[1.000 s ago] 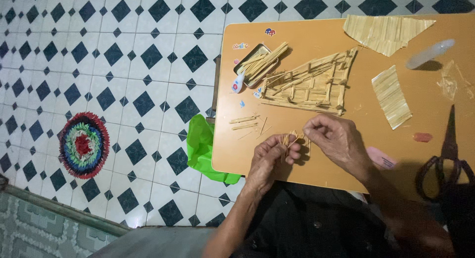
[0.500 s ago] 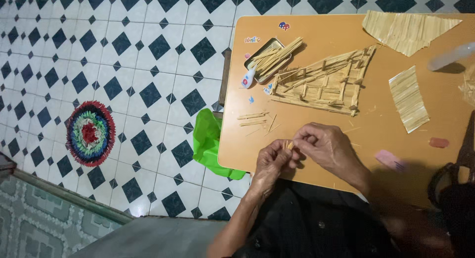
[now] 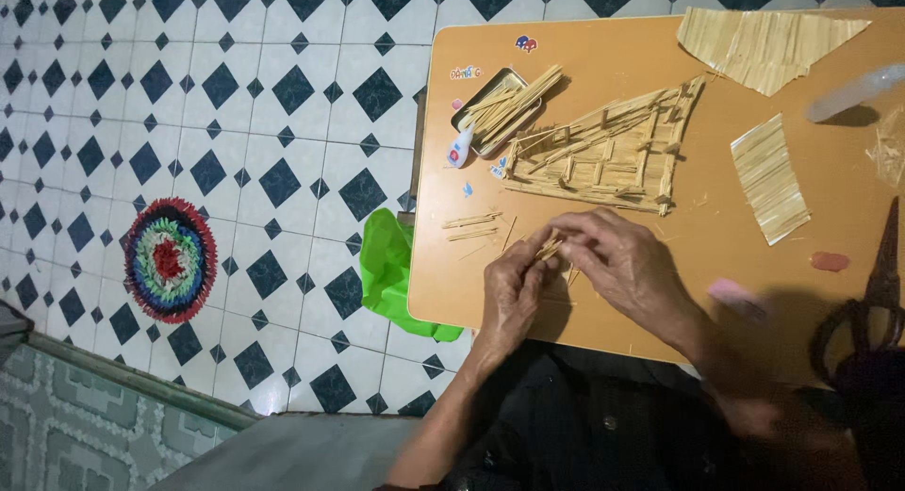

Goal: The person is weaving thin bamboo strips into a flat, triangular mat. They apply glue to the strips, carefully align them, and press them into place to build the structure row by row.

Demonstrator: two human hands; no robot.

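Both hands working low on the near edge of the orange table (image 3: 603, 67), meeting over a little bundle of thin sticks (image 3: 550, 250). Left hand (image 3: 512, 291) coming up from below with the forearm angled in from the bottom of the view, wrist roughly straight, fingers curled in tight with the tips pinching the lower end of the bundle. Right hand (image 3: 624, 263) reaching in from the right, back of the hand up, fingers bent and narrowed down onto the top of the same bundle, thumb tucked underneath so hard to see. So: both sets of fingers closed on the sticks, held just off or right at the tabletop, can't tell which.

Just up from the hands, a half-built stick frame (image 3: 608, 152), triangular, lying flat. Left of it a small metal tin (image 3: 483, 125) with loose sticks poking out, and a small glue tube (image 3: 458, 150) touching its near corner. A few spare sticks (image 3: 471, 226) lying flat just left of the hands. Two flat stick panels further back and right: a big one (image 3: 764, 43) at the far edge, a smaller strip (image 3: 771, 177) nearer. Dark scissors (image 3: 872, 302) at the right edge. Green plastic bag (image 3: 396, 270) hanging off the table's left side, round woven mat (image 3: 170, 258) on the tiled floor well apart.
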